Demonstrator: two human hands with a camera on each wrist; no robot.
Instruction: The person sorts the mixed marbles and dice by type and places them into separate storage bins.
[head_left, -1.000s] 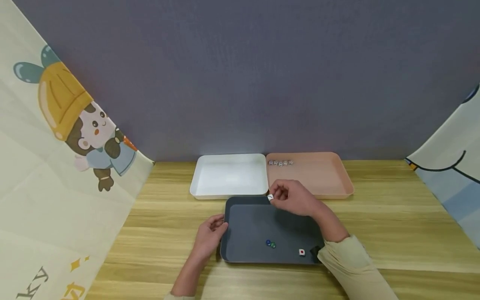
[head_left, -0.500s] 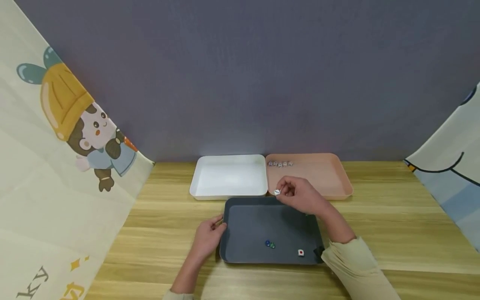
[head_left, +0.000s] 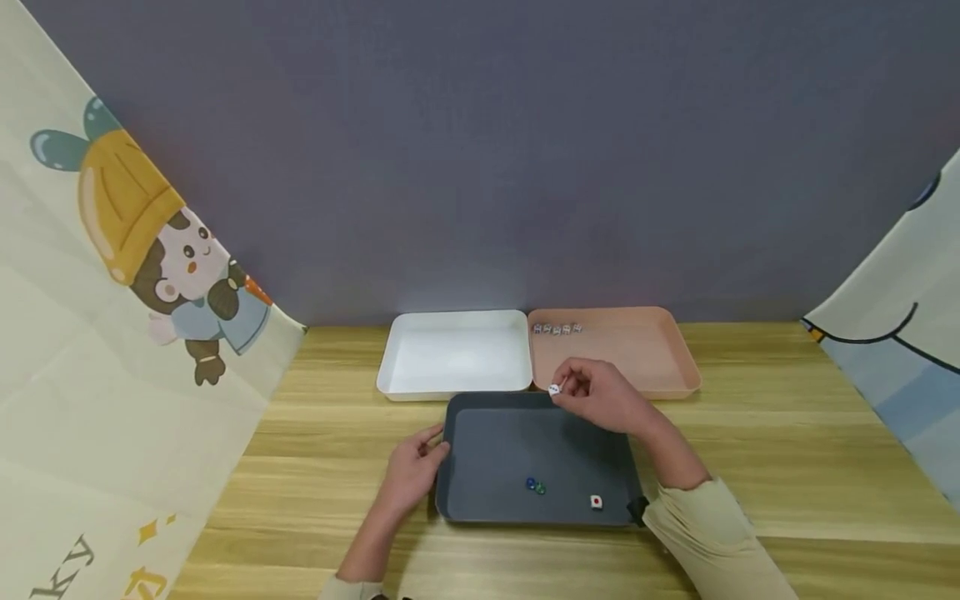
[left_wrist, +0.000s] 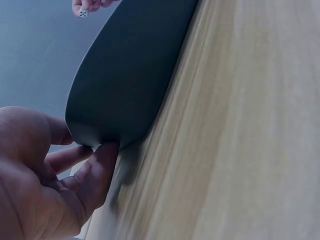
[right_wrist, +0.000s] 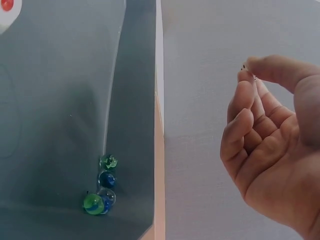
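My right hand (head_left: 603,396) pinches a white die (head_left: 554,389) between thumb and fingertips, over the far edge of the dark grey tray (head_left: 517,433). In the right wrist view little of that die (right_wrist: 243,66) shows past the fingertips. My left hand (head_left: 412,468) grips the left rim of the dark tray, thumb at the edge; the left wrist view has the fingers (left_wrist: 102,167) at its corner. Inside the tray lie a blue marble (head_left: 531,483), a green marble (head_left: 541,488) and a white die with a red dot (head_left: 596,502). Several more marbles (right_wrist: 94,203) gather in a tray corner.
Behind the dark tray, a white tray (head_left: 453,354) stands left and a pink tray (head_left: 637,350) right, side by side. Several small dice (head_left: 557,330) form a row at the pink tray's back left. Wooden table (head_left: 757,433) surrounds them, with a dark grey wall behind.
My right hand has moved a little right with the die, from near the gap between the back trays to the pink tray's front edge. My left hand keeps its grip.
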